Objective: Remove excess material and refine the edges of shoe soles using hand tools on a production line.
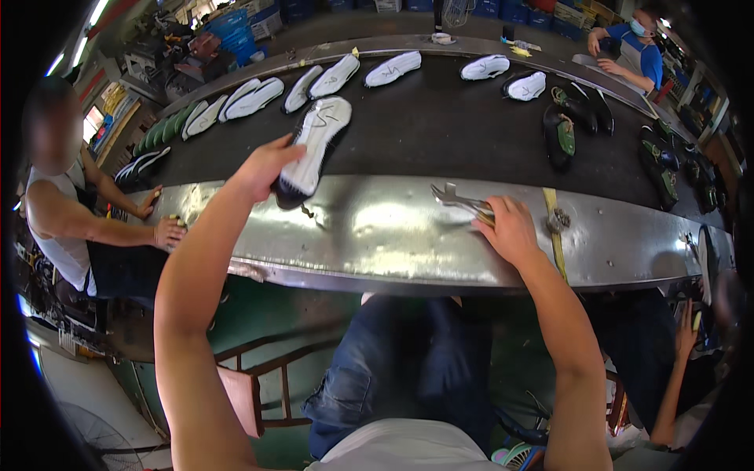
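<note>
My left hand (272,166) is closed on the near end of a lasted shoe (320,140), a dark upper with a white bottom facing up and a dark mark drawn on it. The thumb lies over the white bottom; the other fingers are partly hidden. The shoe is held at the boundary between the black belt and the metal ledge. In my right hand (506,228) is a pair of lasting pincers (454,198), gripped by the handles. Their metal jaws point left, above the shiny metal ledge (385,224).
More white-bottomed shoes (393,68) line the black belt (440,125). Dark shoes with green parts (565,137) are at the right. A yellow strap (554,235) crosses the ledge. One person (59,212) sits at left, another (636,55) far right, and a third person's arm (675,369) shows near right.
</note>
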`<state>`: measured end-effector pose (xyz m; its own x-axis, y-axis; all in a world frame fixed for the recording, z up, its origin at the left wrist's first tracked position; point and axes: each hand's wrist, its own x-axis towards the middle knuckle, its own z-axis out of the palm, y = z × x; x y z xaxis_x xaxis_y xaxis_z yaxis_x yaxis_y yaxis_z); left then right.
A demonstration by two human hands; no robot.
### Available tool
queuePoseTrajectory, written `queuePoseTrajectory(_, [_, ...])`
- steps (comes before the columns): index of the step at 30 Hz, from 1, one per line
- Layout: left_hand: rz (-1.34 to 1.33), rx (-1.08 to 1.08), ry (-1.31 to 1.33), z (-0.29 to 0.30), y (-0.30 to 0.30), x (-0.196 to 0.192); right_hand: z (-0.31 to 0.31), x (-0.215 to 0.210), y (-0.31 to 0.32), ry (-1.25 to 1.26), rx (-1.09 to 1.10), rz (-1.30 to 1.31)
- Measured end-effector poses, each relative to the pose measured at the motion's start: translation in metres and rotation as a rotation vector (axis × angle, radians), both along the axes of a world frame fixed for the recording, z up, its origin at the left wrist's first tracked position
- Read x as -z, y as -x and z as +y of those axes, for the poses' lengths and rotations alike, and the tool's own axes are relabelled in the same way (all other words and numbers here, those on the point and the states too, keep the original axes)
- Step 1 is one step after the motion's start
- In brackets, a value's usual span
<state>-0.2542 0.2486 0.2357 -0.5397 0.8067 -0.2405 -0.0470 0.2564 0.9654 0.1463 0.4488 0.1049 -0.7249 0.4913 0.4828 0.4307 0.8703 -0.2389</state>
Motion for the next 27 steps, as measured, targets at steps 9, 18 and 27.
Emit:
queuePoseTrajectory(9, [1.921, 0.257, 0.825, 0.113, 0.104, 0.099, 0.052, 0.002, 0.046, 0.155, 0.057, 0.060])
queuePoseTrajectory(18, [1.566, 0.387, 0.862, 0.210, 0.107, 0.017, 0.062, 0.002, 0.062, 0.260, 0.079, 0.032])
queuePoseTrajectory(27, [1.437, -0.091, 0.381, 0.447, 0.228, 0.184, 0.075, 0.016, 0.054, 0.495, 0.037, 0.039])
